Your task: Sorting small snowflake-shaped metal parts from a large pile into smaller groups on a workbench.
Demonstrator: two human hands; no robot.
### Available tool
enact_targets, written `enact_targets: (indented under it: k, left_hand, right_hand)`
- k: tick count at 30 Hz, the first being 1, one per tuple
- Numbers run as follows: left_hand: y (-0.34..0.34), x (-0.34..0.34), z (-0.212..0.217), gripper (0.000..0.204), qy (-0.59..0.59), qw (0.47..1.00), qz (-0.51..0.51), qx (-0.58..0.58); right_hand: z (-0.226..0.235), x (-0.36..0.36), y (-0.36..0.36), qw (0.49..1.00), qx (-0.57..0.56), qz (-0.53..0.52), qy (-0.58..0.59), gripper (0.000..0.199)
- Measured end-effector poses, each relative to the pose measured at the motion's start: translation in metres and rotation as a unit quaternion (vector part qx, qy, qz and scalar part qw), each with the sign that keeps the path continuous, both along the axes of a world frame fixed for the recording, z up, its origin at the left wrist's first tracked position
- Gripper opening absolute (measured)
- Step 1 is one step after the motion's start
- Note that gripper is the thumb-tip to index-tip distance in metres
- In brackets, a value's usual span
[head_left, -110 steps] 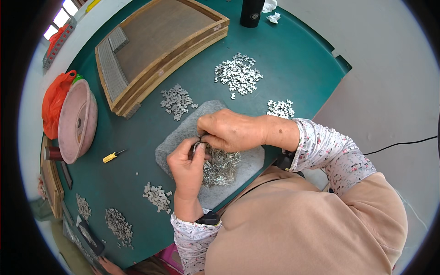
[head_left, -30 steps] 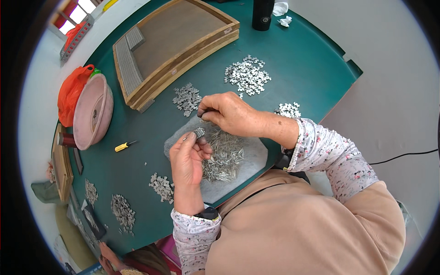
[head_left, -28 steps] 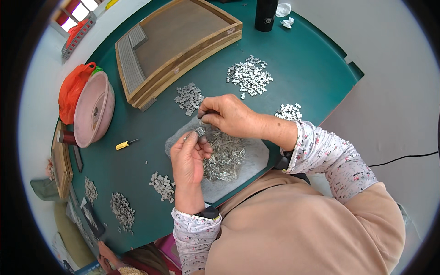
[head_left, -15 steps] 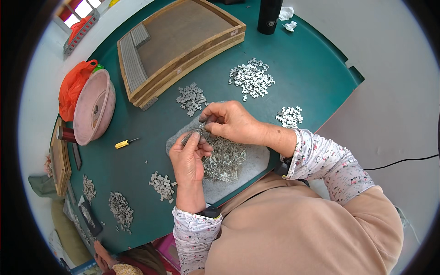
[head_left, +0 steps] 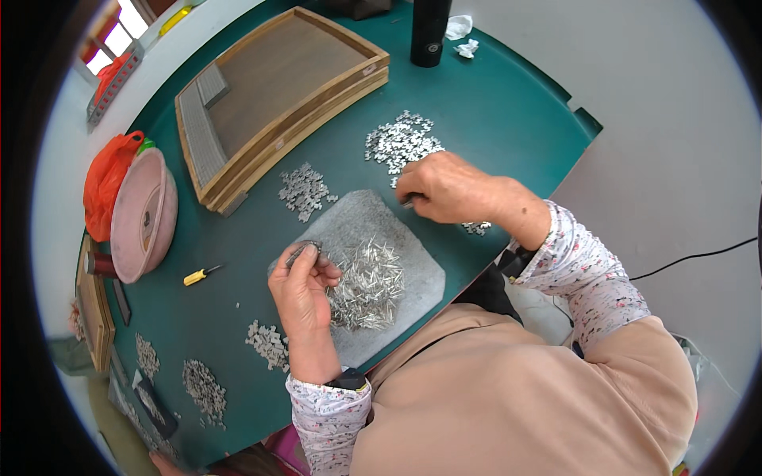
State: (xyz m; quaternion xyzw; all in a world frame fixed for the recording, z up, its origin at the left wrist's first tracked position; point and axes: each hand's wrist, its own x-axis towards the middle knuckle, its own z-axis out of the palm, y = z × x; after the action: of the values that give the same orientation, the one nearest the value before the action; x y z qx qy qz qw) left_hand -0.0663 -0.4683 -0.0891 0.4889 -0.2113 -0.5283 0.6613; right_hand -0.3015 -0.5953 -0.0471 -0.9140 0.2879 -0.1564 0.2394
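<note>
Dark green tabletop (head_left: 238, 317), pale floor beyond its right edge. Going left to right:

- Far left: orange plastic bag (head_left: 103, 186), with a pink round dish (head_left: 143, 214) tipped on edge against it. Small yellow-handled screwdriver (head_left: 200, 274) lies flat just right of the dish.
- Lower left: several small heaps of silvery metal parts (head_left: 202, 389) near the tabletop edge, one more heap (head_left: 267, 343) just left of the left wrist.
- Upper left-centre: stacked wooden trays (head_left: 278, 95) with mesh bottoms, set diagonally. Another heap of flat silvery pieces (head_left: 304, 190) sits just below their lower corner.
- Centre: grey felt-like mat (head_left: 397, 230). On it lies a loose pile of thin silver metal pins (head_left: 369, 282): shiny, straight, needle-like, criss-crossed at all angles, densest at mat centre.
- Left hand (head_left: 305, 289) is over the mat's left edge, touching the pin pile. Fingers are curled, with thumb and fingertips pinched on a small dark grey metal part (head_left: 300, 252). The part's exact shape is too small to tell.
- Right hand (head_left: 448, 186) is at the mat's upper right corner, knuckles up, fingers curled down. Something small and dark shows under the fingertips, but I cannot tell whether the hand is gripping it.
- Just above the right hand: biggest heap of flat silver stamped pieces (head_left: 401, 141). A few more pieces (head_left: 476, 228) are under the right wrist.
- Top centre-right: black cylindrical bottle (head_left: 429, 32) standing upright, with crumpled white paper (head_left: 460, 36) beside it.
- Right: black cable (head_left: 698, 258) across the floor.
</note>
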Motion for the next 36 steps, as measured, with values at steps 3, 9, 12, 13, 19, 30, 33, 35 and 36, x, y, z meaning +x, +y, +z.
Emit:
enact_targets:
  k: [3,9,12,13,19,30,33,35,36]
  left_hand:
    - [-0.006,-0.003,0.002,0.01,-0.006,1.0,-0.013,0.0]
    - [-0.012,-0.006,-0.005,0.009,-0.02,0.999,-0.043,-0.01]
    - [-0.01,-0.003,-0.006,0.011,-0.014,0.999,-0.035,-0.023]
    - [-0.01,-0.003,-0.007,0.011,-0.012,0.999,-0.03,-0.022]
    - [-0.008,0.002,-0.009,0.012,0.005,1.0,-0.015,-0.025]
    - [-0.009,-0.002,-0.011,0.011,-0.006,0.999,-0.023,-0.032]
    - [-0.008,-0.005,-0.009,0.011,-0.004,0.999,-0.019,-0.037]
    - [-0.008,-0.004,-0.009,0.012,-0.012,0.999,-0.01,-0.04]
    - [-0.007,-0.005,-0.009,0.012,-0.012,0.999,-0.008,-0.039]
  right_hand:
    - [0.0,-0.021,-0.003,0.992,-0.007,-0.019,0.125,0.013]
    - [-0.006,-0.009,-0.004,0.989,-0.075,-0.054,0.115,0.009]
    - [-0.014,0.016,-0.012,0.988,-0.12,-0.06,0.075,0.009]
    - [-0.016,0.021,-0.015,0.982,-0.149,-0.054,0.103,0.01]
    - [-0.022,0.032,-0.022,0.972,-0.178,-0.012,0.151,0.009]
    - [-0.026,0.067,0.009,0.976,0.06,0.003,-0.208,0.018]
    - [-0.027,0.085,0.028,0.955,0.167,-0.032,-0.244,0.014]
    - [-0.027,0.088,0.031,0.939,0.221,-0.047,-0.26,0.012]
    - [-0.028,0.088,0.033,0.944,0.198,-0.05,-0.259,0.012]
